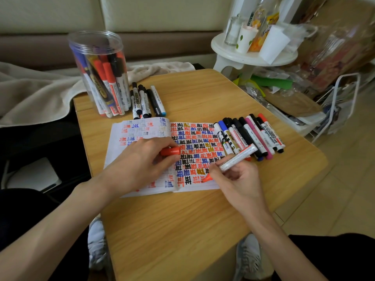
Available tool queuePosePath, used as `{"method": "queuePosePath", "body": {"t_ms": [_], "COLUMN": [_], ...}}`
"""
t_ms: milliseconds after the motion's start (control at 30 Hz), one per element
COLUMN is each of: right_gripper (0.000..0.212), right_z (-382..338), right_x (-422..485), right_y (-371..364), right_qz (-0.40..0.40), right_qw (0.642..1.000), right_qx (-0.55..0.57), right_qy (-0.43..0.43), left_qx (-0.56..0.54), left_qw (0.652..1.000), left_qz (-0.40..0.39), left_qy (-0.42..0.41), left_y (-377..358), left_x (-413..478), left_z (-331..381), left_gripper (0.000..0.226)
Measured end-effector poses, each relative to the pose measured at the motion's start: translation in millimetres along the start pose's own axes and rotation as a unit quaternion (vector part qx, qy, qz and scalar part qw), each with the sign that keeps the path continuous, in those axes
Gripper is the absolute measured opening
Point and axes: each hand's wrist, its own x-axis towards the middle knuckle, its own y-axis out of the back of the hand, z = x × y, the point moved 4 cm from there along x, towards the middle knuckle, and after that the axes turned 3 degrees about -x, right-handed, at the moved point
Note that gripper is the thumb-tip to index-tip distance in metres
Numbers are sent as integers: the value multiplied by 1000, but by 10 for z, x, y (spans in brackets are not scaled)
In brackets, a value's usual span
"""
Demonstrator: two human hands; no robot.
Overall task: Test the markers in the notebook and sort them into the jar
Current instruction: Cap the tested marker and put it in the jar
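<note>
1. Grip first: your right hand is wrapped round the white barrel of the red marker, whose tip touches the lower right page. The marker looks light, stiff and smooth, so hold it low on the barrel for control.
2. Your left hand pinches the red cap while resting on the notebook. The cap is small and probably slick, so squeeze it by its sides.
3. The notebook lies open on the table. Its thin pages will likely creep or crease unless you pin them down.
4. A row of markers lies just beside the right page. The round barrels may roll, so take each one mid-barrel.
5. A smaller cluster of markers lies just beside the jar's base.
6. The jar stands upright and lidless at the far left corner, already holding markers. It appears to be thin clear plastic, light and easily tipped, so lower markers in end first rather than dropping them.
</note>
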Motion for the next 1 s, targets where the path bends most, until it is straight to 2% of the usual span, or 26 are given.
{"method": "queuePosePath", "body": {"t_ms": [300, 567, 800, 1000], "right_gripper": [9, 13, 12, 13], "right_z": [-4, -6, -4, -5], "right_x": [3, -13, -3, -6], "right_y": [34, 6, 51, 22], "right_qz": [29, 6, 47, 41], "right_qw": [999, 1000, 999, 999], "right_qx": [11, -9, 2, -16], "right_qy": [-17, -11, -24, -11], "left_qx": [2, 5, 6, 7], "left_qw": [1000, 1000, 1000, 1000], "left_qz": [-3, -1, -1, 2], "left_qy": [-12, -18, -20, -18], "left_y": [9, -2, -3, -9], "left_x": [-2, 1, 0, 2], "left_z": [13, 9, 1, -6], "left_gripper": [48, 47, 48, 48]}}
